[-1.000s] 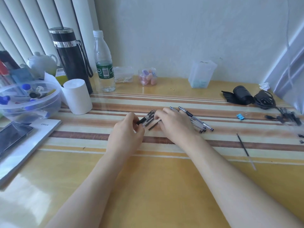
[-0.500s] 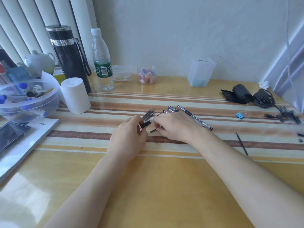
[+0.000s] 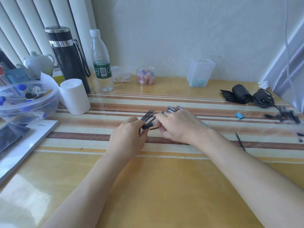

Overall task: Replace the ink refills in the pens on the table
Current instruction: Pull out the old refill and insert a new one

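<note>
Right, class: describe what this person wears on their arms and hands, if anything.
Nothing worn shows. Both forearms are bare to the frame edge, with no sleeves. The left hand and right hand have no gloves, and no watch, bracelet or ring is visible.

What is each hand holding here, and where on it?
One pen, between both hands: the left hand pinches its black front end, the right hand pinches the clear barrel right behind that.
</note>
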